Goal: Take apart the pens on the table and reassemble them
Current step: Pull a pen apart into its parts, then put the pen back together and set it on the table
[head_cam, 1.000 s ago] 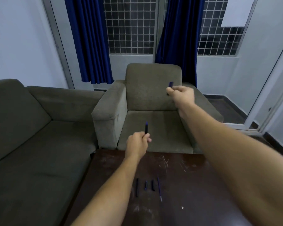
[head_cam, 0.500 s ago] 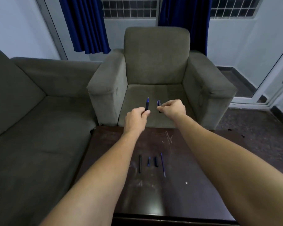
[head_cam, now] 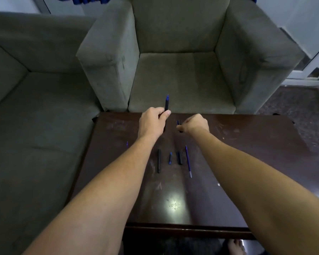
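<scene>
Now, change: both hands sit low over the far edge of the dark brown scratched wooden counter (head_cam: 228, 162), where a second ago the right one was raised high and far out; they have closed in on each other.
Meaning: by my read, the cap is just off this pen and is being brought down to be laid with the other parts, so disassembly is still running.
Left hand (head_cam: 151, 124): fingers clamped around the lower end of a slim dark pen body with a blue tip (head_cam: 166, 103), held upright, tip pointing up and away.
Right hand (head_cam: 194, 124): curled into a loose fist, fingers pinched on a short dark blue pen cap (head_cam: 178, 123); only its top pokes out, so how much is inside the grip is hidden.
Gap between hands: near, not touching.
Parts on counter: a long black barrel (head_cam: 159, 160), a short blue piece (head_cam: 170, 158), a short black piece (head_cam: 179, 158) and a thin blue ink refill (head_cam: 188, 161), lying in a row side by side, apart from one another, between the forearms.
Next call: likely setting the cap beside that row.
</scene>
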